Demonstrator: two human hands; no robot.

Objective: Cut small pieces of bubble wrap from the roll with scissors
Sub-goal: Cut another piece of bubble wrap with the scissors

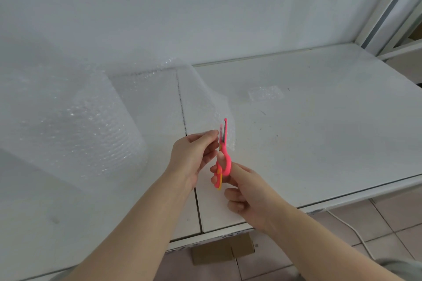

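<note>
Both forearms reach in from the bottom of the view and meet over the seam of the white desk, the landmark for all that follows. Largest on the desk is the bubble wrap roll, standing at its far left so that the sheet can be drawn rightward across the seam toward the hands; that layout probably keeps the bulk out of the way while the free end stays within reach. Under the desk's front edge a flat piece of cardboard lies on the tiled floor, and a white cable trails off to the right of it.

Just right of the seam, the left hand pinches the sheet's near edge between thumb and fingers, lifting it clear of the desk, most likely to keep it taut for the blades. Next to it, the right hand has its grip closed through the loops of the pink scissors, blades pointing away and nearly closed on the wrap beside the left fingertips.

Farther right on the desk, well apart from the hands, one small cut piece lies flat, so I judge the task underway.

No brand, label or writing is legible anywhere.
</note>
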